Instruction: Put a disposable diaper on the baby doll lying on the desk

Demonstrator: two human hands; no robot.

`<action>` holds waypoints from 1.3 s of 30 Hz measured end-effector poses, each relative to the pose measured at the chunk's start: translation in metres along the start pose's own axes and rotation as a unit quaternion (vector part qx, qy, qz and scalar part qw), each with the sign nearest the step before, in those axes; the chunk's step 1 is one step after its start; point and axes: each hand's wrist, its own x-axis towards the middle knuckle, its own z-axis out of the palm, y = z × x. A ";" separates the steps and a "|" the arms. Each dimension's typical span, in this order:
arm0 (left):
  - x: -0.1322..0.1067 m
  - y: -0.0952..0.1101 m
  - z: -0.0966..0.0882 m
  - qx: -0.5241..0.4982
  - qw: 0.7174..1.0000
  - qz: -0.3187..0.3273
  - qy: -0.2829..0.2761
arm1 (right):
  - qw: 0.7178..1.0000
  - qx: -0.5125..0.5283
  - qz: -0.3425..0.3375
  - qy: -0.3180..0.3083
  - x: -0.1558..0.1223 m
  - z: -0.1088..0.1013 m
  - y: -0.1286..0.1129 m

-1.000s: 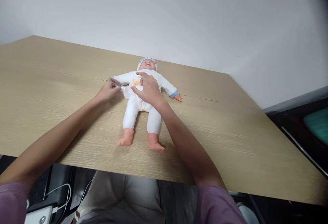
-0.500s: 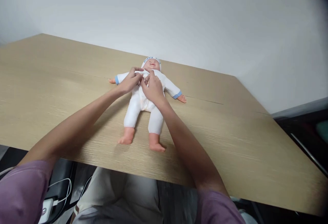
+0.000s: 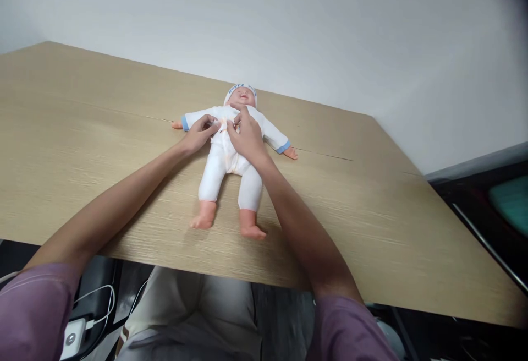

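At the bottom of the frame, the person's lap (image 3: 190, 317) showed in pale pants, with a small white box (image 3: 74, 338) and its cord at the lower left. Next came the desk (image 3: 338, 212), and the doll (image 3: 210, 176) lay on its back in the middle of the frame, feet toward the person. Around its middle was a white diaper (image 3: 233, 162).

Both hands worked at the top front of the diaper. A second ago, the left hand (image 3: 200, 134) was out past the doll's waist, pulling a white flap to the left. Then it came in over the tummy and met the right hand (image 3: 249, 132). Now the two had moved a little apart, and an orange print peeked out between them. The left fingers were close together and seemed to pinch a pale bit of the diaper. The right fingers were bent over the front, but I could not tell if they held anything. So the flap looked brought in from the side, though maybe not stuck down.

Farther up were the doll's white hat (image 3: 242, 87) and the plain wall (image 3: 264, 20).
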 end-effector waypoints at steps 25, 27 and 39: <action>-0.125 0.067 0.011 0.337 0.928 0.116 -0.112 | 0.998 0.025 -0.006 -0.061 -0.159 -0.074 -0.026; -0.120 0.062 0.012 0.326 0.935 0.099 -0.097 | 0.998 0.001 0.038 -0.053 -0.151 -0.072 -0.024; -0.107 0.057 0.014 0.295 0.947 0.074 -0.102 | 0.990 -0.126 0.033 -0.045 -0.146 -0.040 -0.035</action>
